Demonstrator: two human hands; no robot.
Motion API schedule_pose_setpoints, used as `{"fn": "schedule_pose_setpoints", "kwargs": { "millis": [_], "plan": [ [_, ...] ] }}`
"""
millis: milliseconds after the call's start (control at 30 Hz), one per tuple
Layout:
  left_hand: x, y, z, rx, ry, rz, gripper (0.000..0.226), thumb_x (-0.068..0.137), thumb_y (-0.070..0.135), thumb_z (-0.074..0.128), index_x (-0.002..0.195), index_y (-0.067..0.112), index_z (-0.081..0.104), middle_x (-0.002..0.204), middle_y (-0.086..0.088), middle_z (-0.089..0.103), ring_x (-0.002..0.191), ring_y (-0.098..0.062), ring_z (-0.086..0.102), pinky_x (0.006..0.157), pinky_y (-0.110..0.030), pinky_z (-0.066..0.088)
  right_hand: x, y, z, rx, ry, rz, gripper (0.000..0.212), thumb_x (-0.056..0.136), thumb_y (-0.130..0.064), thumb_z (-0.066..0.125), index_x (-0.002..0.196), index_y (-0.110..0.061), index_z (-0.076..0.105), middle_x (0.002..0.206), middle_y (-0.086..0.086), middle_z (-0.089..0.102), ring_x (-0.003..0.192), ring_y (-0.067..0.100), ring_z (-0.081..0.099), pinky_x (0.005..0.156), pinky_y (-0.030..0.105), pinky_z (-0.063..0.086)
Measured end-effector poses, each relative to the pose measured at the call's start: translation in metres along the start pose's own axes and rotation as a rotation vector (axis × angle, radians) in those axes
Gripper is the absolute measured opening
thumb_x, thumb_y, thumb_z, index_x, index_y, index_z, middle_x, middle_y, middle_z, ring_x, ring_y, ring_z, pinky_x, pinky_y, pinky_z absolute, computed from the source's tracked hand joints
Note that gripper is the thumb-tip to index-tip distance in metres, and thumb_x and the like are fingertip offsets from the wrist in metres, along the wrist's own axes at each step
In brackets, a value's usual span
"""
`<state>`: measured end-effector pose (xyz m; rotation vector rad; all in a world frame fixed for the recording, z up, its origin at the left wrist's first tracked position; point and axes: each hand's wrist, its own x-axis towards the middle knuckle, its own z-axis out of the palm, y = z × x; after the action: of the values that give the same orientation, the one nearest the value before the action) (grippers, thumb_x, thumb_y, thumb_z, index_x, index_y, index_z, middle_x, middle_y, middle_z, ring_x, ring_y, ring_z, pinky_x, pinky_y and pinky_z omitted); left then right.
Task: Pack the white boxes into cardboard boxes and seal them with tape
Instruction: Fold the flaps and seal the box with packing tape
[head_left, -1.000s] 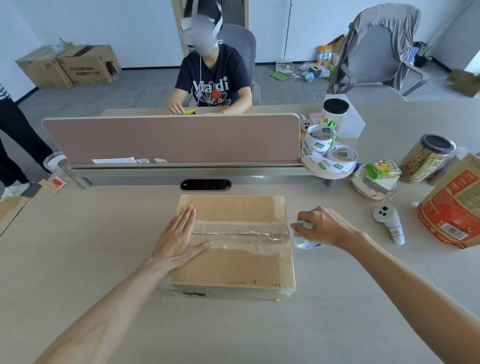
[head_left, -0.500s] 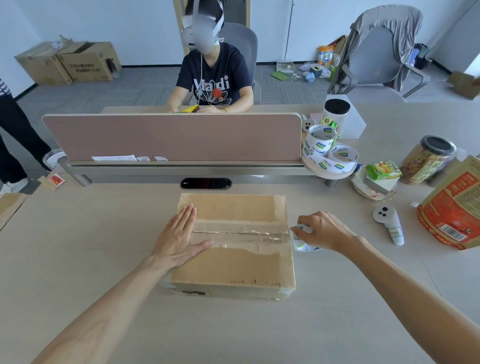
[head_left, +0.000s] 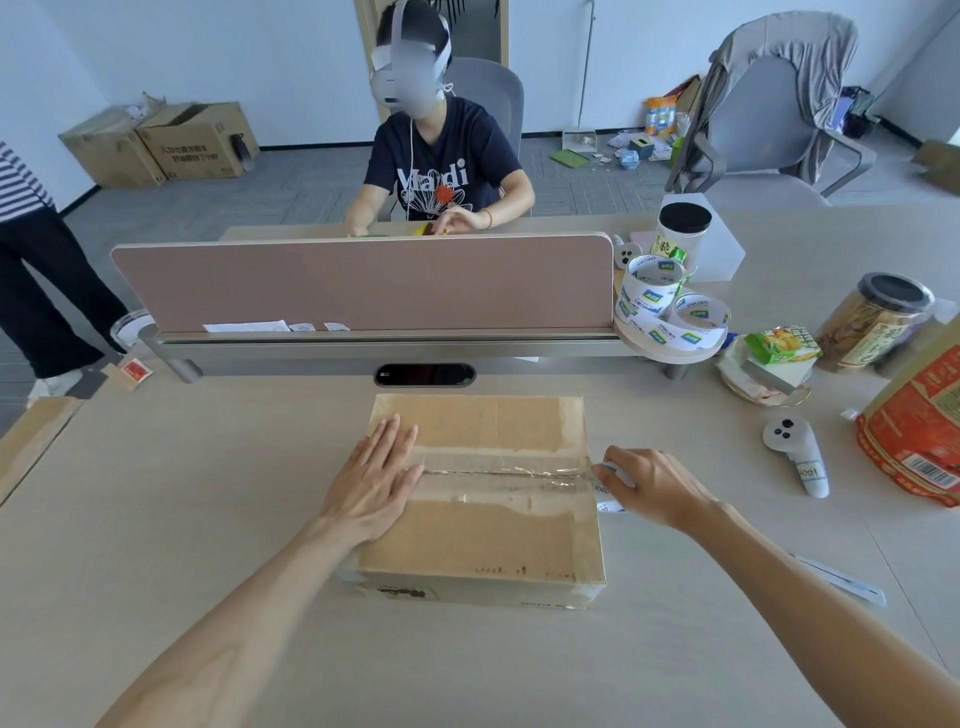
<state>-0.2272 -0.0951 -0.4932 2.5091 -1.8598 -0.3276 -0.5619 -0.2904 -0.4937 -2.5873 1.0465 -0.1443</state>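
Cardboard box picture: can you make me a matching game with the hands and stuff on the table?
Things:
1. left hand
2. right hand
3. white controller
4. red bag

Places:
A. far right edge of the picture
B. flat on the cardboard box
C. between the right hand and the red bag
D. gripping the tape roll

Pairs: 1-B, 2-D, 3-C, 4-A

Left hand (head_left: 371, 478) lies flat, palm down, fingers straight, both forearms reaching forward, and right hand (head_left: 649, 486) curls round a white tape roll (head_left: 609, 470).
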Motion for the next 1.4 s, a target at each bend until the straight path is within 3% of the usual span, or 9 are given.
{"fn": "schedule_pose_setpoints", "kwargs": {
  "millis": [67, 300, 533, 667, 867, 967, 1133, 1267, 1400],
  "plan": [
    [0.001, 0.002, 0.001, 0.020, 0.003, 0.001, 0.084, 0.073, 0.069, -0.034, 0.148, 0.034, -0.020, 0.156, 0.001, -0.030, 0.144, -0.013, -0.026, 0.120, -0.032, -0.011, -0.001, 0.001, 0.005, 0.036, 0.018, 0.007, 0.032, 0.098, -0.039, 0.048, 0.083, -0.012, 0.055, 0.073, 0.001, 0.061, 0.064, 0.028, 0.054, 0.059, 0.037, 0.048],
    [0.008, 0.035, -0.006, -0.016, -0.020, 0.048, 0.050, 0.102, 0.044, 0.004, 0.149, 0.044, -0.011, 0.155, 0.002, -0.029, 0.144, -0.014, -0.026, 0.116, -0.030, -0.016, -0.002, -0.001, 0.016, 0.145, 0.061, 0.032, 0.034, 0.097, -0.038, 0.047, 0.084, -0.009, 0.058, 0.078, -0.001, 0.056, 0.074, 0.020, 0.050, 0.068, 0.029, 0.037],
    [0.044, 0.131, 0.003, -0.021, -0.052, 0.184, 0.051, 0.105, 0.038, 0.010, 0.150, 0.040, -0.014, 0.155, -0.002, -0.032, 0.144, -0.017, -0.028, 0.118, -0.035, -0.016, -0.002, -0.006, 0.012, 0.200, 0.017, 0.084, 0.028, 0.099, -0.030, 0.051, 0.090, -0.007, 0.062, 0.087, 0.003, 0.061, 0.084, 0.021, 0.051, 0.069, 0.025, 0.029],
    [0.041, 0.168, 0.013, -0.018, -0.051, 0.188, 0.054, 0.099, 0.044, -0.002, 0.150, 0.034, -0.017, 0.155, -0.002, -0.031, 0.145, -0.018, -0.026, 0.116, -0.031, -0.018, -0.015, -0.006, 0.019, 0.240, -0.027, 0.094, 0.020, 0.095, -0.021, 0.050, 0.089, -0.003, 0.059, 0.085, 0.008, 0.062, 0.081, 0.027, 0.054, 0.071, 0.027, 0.033],
    [0.014, 0.161, 0.017, 0.004, -0.046, 0.149, 0.087, 0.077, 0.058, -0.028, 0.154, 0.023, -0.007, 0.159, -0.016, -0.019, 0.148, -0.030, -0.017, 0.121, -0.038, -0.007, -0.028, -0.034, 0.020, 0.274, -0.165, 0.083, 0.020, 0.097, -0.018, 0.043, 0.095, -0.004, 0.057, 0.087, 0.006, 0.058, 0.078, 0.027, 0.052, 0.068, 0.032, 0.039],
    [0.003, 0.149, 0.012, 0.023, -0.082, 0.110, 0.087, 0.081, 0.061, -0.015, 0.155, 0.017, -0.003, 0.158, -0.022, -0.017, 0.146, -0.037, -0.017, 0.120, -0.047, -0.005, -0.027, -0.061, 0.025, 0.265, -0.212, 0.104, 0.025, 0.099, -0.024, 0.043, 0.099, -0.004, 0.059, 0.093, 0.011, 0.064, 0.082, 0.030, 0.057, 0.073, 0.036, 0.045],
    [-0.004, 0.112, 0.008, 0.016, -0.100, 0.173, 0.068, 0.100, 0.055, 0.018, 0.155, 0.021, -0.005, 0.158, -0.017, -0.021, 0.146, -0.031, -0.021, 0.120, -0.044, -0.009, -0.029, -0.087, 0.026, 0.396, -0.247, 0.220, 0.027, 0.095, -0.034, 0.056, 0.096, -0.009, 0.066, 0.087, 0.007, 0.066, 0.075, 0.022, 0.055, 0.068, 0.029, 0.043],
    [-0.004, 0.110, 0.010, -0.026, -0.109, 0.179, 0.072, 0.099, 0.057, 0.023, 0.155, 0.023, -0.005, 0.158, -0.015, -0.023, 0.146, -0.029, -0.022, 0.120, -0.043, -0.011, -0.050, -0.080, 0.028, 0.592, -0.087, 0.277, 0.007, 0.094, -0.027, 0.060, 0.097, -0.024, 0.065, 0.089, -0.010, 0.065, 0.081, 0.010, 0.060, 0.073, 0.023, 0.042],
    [-0.003, 0.113, 0.004, -0.043, -0.142, 0.129, 0.075, 0.096, 0.060, 0.032, 0.155, 0.026, 0.001, 0.160, -0.013, -0.019, 0.148, -0.028, -0.018, 0.120, -0.044, -0.006, -0.057, -0.076, 0.032, 0.633, -0.018, 0.266, 0.015, 0.096, -0.020, 0.058, 0.087, -0.032, 0.064, 0.083, -0.015, 0.066, 0.077, -0.001, 0.057, 0.072, 0.018, 0.042]
  ]
}}
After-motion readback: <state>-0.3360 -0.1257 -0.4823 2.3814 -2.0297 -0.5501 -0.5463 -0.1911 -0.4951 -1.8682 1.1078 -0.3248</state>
